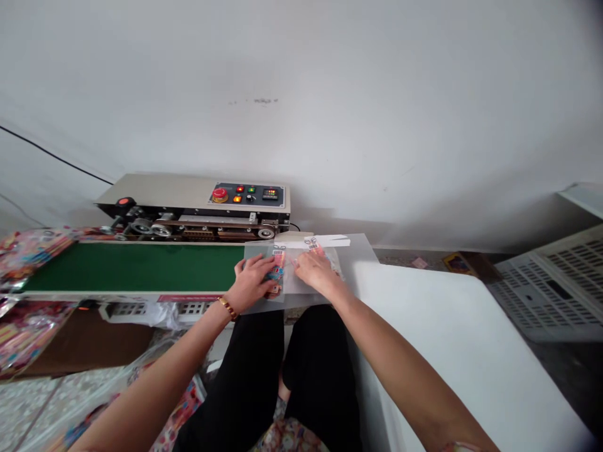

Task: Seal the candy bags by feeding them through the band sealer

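My left hand lies with fingers spread over the left edge of a colourful printed plastic packet with a barcode near its top. My right hand has its fingers curled closed on a second printed packet, covering much of it. Both packets rest on a translucent plastic sheet that bridges the end of the green conveyor belt and the white surface at right. Behind my hands is a band sealing machine with lit buttons and a red stop knob.
Piles of shiny printed packets lie at the belt's left end. Below are a cardboard box and a clear bag of packets. A rounded white surface stands at right, with grey plastic crates beyond. A wall rises behind.
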Demonstrator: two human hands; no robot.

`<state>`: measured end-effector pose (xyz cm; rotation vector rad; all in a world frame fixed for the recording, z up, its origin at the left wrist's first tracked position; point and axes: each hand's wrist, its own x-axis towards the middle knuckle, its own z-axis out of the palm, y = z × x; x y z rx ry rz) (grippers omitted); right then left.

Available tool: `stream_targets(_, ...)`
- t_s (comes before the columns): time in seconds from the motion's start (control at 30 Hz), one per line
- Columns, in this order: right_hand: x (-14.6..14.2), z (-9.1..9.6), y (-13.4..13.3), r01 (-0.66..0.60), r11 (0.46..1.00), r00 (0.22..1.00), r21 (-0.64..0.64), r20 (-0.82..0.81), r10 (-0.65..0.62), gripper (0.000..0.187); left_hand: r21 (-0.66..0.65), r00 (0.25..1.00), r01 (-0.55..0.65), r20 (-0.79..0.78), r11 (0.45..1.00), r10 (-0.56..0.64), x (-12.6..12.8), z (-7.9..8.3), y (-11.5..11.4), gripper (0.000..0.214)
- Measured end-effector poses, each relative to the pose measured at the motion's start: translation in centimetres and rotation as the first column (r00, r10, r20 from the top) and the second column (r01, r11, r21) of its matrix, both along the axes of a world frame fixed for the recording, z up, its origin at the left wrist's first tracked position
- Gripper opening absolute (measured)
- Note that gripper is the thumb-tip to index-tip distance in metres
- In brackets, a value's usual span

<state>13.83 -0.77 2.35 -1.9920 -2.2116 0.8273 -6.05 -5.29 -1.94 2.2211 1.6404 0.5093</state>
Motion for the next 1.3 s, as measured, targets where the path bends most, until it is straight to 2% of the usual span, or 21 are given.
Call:
stream_targets(0.07,0.7,0.4,-0.1,0.01,0.999,1.0,-0.045,-0.022,-0.011,0.014,-0.006,0.988,-0.154,0.012,0.988,0.154,0.0,0.5,0.5,0.028)
stream_targets(0.17,2.2,1.1,-0.7,0.025,0.995,0.996,-0.094,-0.082,-0.033,0.014,0.045,0.931,-0.353,-0.084,0.935,0.356,1.1,1.1,1.5,0.034)
stream_targets(0.23,3.4,1.3,-1.3,0.047,0.995,0.99,-0.085,-0.129,-0.057,0.007,0.022,0.908,-0.4,-0.128,0.916,0.4,2.0,1.3,2.3,0.038)
stream_targets(0.3,4.6,1.2,-1.9,0.085,0.996,0.966,-0.028,-0.243,-0.089,0.019,-0.061,0.892,-0.447,-0.111,0.892,0.439,2.8,1.5,2.9,0.035)
stream_targets(0.4,6.0,1.1,-2.8,0.133,0.991,0.848,-0.028,-0.514,-0.129,0.021,-0.181,0.878,-0.471,0.0,0.864,0.479,3.2,1.7,3.3,0.025)
stream_targets(0.5,6.7,1.6,-3.6,0.105,0.975,0.677,-0.194,-0.704,-0.213,0.025,-0.269,0.84,-0.405,0.268,0.874,0.472,2.9,1.9,3.0,0.03)
stream_targets(0.53,6.8,2.0,-3.9,0.084,0.968,0.628,-0.235,-0.742,-0.234,0.03,-0.31,0.792,-0.359,0.398,0.88,0.463,2.7,2.1,2.7,0.037)
stream_targets(0.6,6.9,3.0,-4.2,0.047,0.965,0.559,-0.259,-0.793,-0.24,0.04,-0.401,0.627,-0.214,0.643,0.891,0.44,2.2,2.4,2.2,0.049)
stream_targets(0.67,6.7,4.1,-4.3,0.067,0.973,0.539,-0.221,-0.813,-0.221,0.044,-0.468,0.45,-0.033,0.782,0.883,0.431,1.7,2.9,1.5,0.052)
stream_targets(0.7,6.6,4.6,-4.3,0.105,0.978,0.54,-0.18,-0.816,-0.208,0.043,-0.49,0.385,0.04,0.812,0.871,0.439,1.5,3.2,1.1,0.05)
stream_targets(0.8,6.1,6.6,-4.2,0.227,0.974,0.549,0.011,-0.827,-0.119,0.037,-0.509,0.282,0.144,0.843,0.849,0.458,1.2,4.3,0.0,0.046)
stream_targets(0.87,5.7,8.3,-4.2,0.234,0.966,0.541,0.107,-0.84,-0.038,0.035,-0.502,0.258,0.156,0.852,0.851,0.455,1.3,4.9,-0.7,0.045)
stream_targets(1.03,4.3,11.7,-3.8,0.199,0.965,0.445,0.172,-0.893,0.068,0.033,-0.475,0.272,0.163,0.864,0.864,0.424,1.7,6.2,-2.2,0.04)
stream_targets(1.13,3.2,11.9,-3.2,0.224,0.943,0.412,0.246,-0.901,0.137,0.03,-0.454,0.303,0.19,0.87,0.87,0.388,1.8,6.7,-2.9,0.037)
stream_targets(1.3,1.9,10.7,-3.1,0.213,0.939,0.414,0.269,-0.896,0.162,0.023,-0.458,0.3,0.223,0.872,0.86,0.387,1.9,7.3,-3.5,0.038)
